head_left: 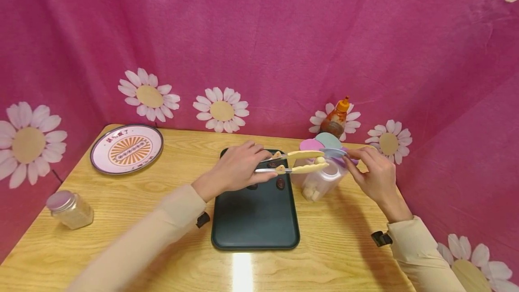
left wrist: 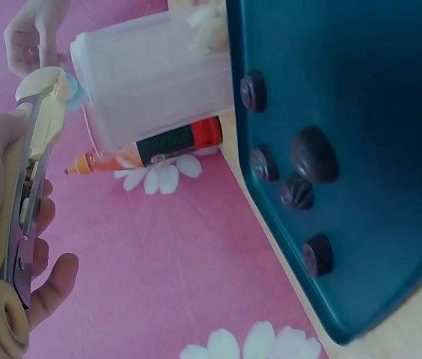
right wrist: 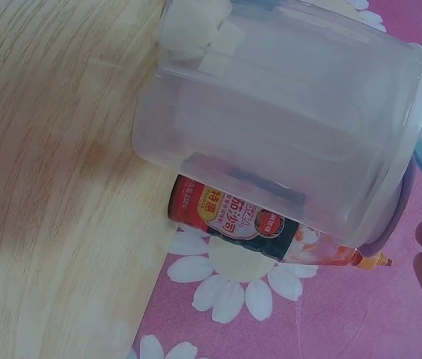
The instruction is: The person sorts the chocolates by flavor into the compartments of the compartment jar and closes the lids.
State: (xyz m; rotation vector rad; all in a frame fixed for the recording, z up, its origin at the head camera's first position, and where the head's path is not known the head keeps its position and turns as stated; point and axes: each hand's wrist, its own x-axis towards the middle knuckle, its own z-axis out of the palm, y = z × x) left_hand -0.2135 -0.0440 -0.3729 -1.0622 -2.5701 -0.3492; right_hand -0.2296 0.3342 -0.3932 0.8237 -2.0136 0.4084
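My left hand (head_left: pixel 237 166) grips steel-armed tongs (head_left: pixel 306 169) with pale yellow tips, pointing right above the dark tray (head_left: pixel 255 224). Between the tips sits a small round cream-colored piece (head_left: pixel 320 160), over the mouth of a clear plastic container (head_left: pixel 324 181). More pale pieces (left wrist: pixel 209 31) lie at the container's bottom. At its rim, my right hand (head_left: pixel 375 175) pinches the bluish flip lid (head_left: pixel 333 152) between thumb and fingers. Pink (head_left: pixel 311 144) and green (head_left: pixel 329 140) lids stand beside it. Several dark chocolate-looking pieces (left wrist: pixel 314 155) lie on the tray.
Behind the container stands a red sauce bottle (head_left: pixel 334 120) with an orange nozzle. At the back left is an oval patterned plate (head_left: pixel 99 157). A jar (head_left: pixel 73 213) with a mauve lid is at the left edge. Pink flowered cloth (head_left: pixel 259 48) surrounds the wooden table (head_left: pixel 162 247).
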